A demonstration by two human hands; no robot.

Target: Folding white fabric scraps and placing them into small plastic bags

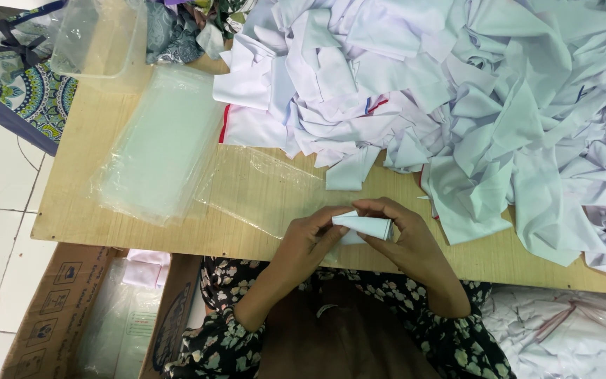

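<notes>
White folded cloth piece (363, 226) sits pinched between left hand (311, 242) and right hand (402, 242) at the table's (92, 210) near edge; folding looks underway; next, tidy creases, then the clear bag (264, 189) just left.

Small white folded cloth piece (363, 226), seemingly rolled, above the table edge.

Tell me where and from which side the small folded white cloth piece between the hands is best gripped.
Probably at its wide right end, coming from the right: the folded white cloth piece tapers to a point on the left, where the left hand pinches it. The right hand wraps the thicker end, which offers more to hold.
</notes>
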